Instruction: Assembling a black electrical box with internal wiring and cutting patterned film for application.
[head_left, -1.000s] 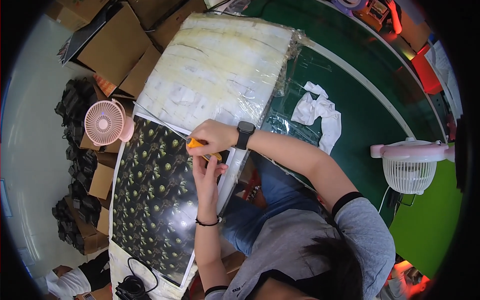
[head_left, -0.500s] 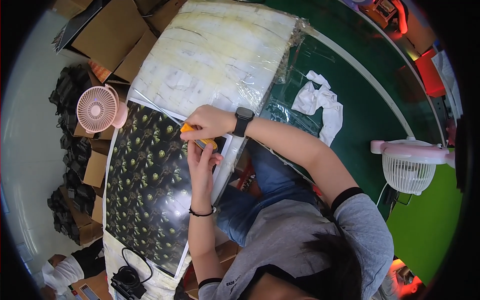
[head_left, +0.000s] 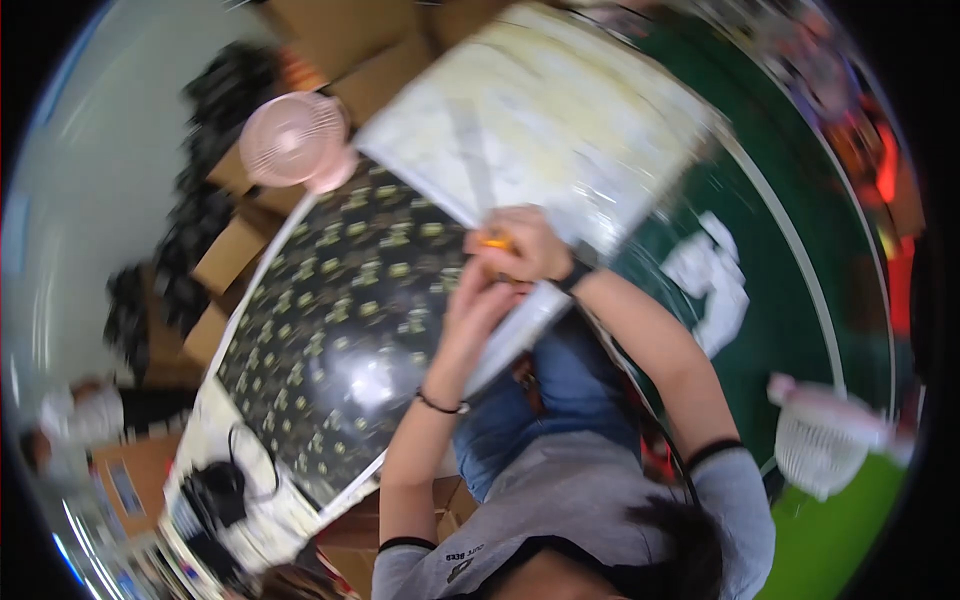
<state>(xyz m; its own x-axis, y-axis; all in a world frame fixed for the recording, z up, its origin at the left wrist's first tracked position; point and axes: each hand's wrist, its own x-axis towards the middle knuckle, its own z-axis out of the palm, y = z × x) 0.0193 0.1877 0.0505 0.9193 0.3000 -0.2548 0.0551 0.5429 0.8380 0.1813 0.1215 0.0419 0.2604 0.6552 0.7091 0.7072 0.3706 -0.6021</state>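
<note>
An orange-handled tool (head_left: 497, 243) swung off the dark patterned sheet (head_left: 340, 275), leaving its upper edge free of the blade (head_left: 470, 150).
The left hand (head_left: 474, 300), fingers bent, lies by the tool, contact uncertain through blur; the right hand (head_left: 533, 243) grips it at the sheet's corner; beyond, the blade points over the pale wrapped surface (head_left: 570, 110).

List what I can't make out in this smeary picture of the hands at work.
Head view throughout:
Orange handle: mostly covered by the right hand.
Grey blade: motion blur hides its exact shape.
Left hand: blur and overlap hide whether it grips the handle.
Dark patterned sheet: motifs blurred.
Cardboard: cut off by the top edge.
</note>
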